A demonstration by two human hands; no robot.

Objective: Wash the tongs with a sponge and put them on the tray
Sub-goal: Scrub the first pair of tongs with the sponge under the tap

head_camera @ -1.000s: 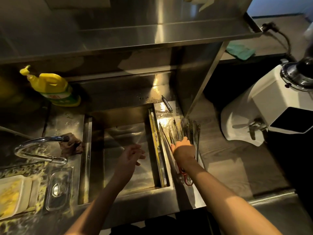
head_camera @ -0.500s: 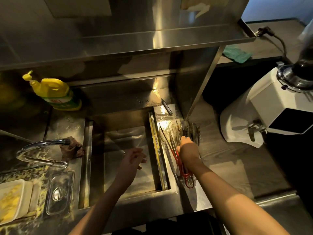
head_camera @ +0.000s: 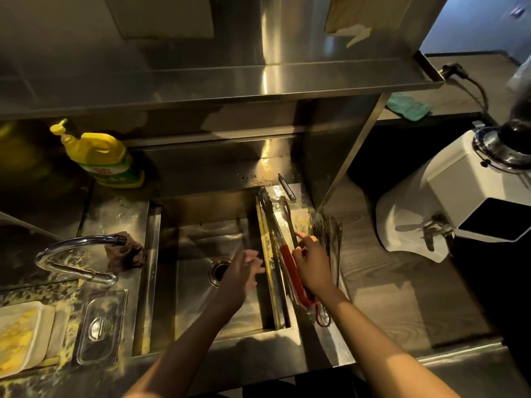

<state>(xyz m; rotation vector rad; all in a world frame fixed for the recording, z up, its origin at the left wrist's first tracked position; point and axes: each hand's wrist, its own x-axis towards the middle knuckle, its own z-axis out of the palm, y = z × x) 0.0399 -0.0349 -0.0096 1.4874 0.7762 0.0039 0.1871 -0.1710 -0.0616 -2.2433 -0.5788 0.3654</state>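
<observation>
A yellow detergent bottle (head_camera: 100,156) stands on the counter (head_camera: 115,214) behind the sink's left back corner. Nearer, a curved faucet (head_camera: 74,254) reaches over that side, its spout ending above a crumpled brown rag (head_camera: 125,251). In front of the faucet lie a clear lid (head_camera: 100,326) and a white container (head_camera: 20,334) with something yellow in it. A steel shelf (head_camera: 258,79) hangs over the back of the sink, and its upright post comes down just behind the right drainboard. A dark pen (head_camera: 286,187) lies there near the post. To the right a white machine (head_camera: 459,202) stands on the wooden top, well apart from the sink, and a green cloth (head_camera: 408,107) lies far back.

The sink (head_camera: 201,245) is open below the left grip (head_camera: 241,271), with the drain (head_camera: 219,272) just beside it. A yellowish strip (head_camera: 268,254) runs along the sink's right wall. More metal utensils (head_camera: 330,234) lie just right of the right grip (head_camera: 313,265).

The left grip hovers over the basin, fingers relaxed and holding nothing. The right grip closes around the red-handled tongs (head_camera: 293,274) at the sink's right edge. Their steel arms point away toward the back wall.
</observation>
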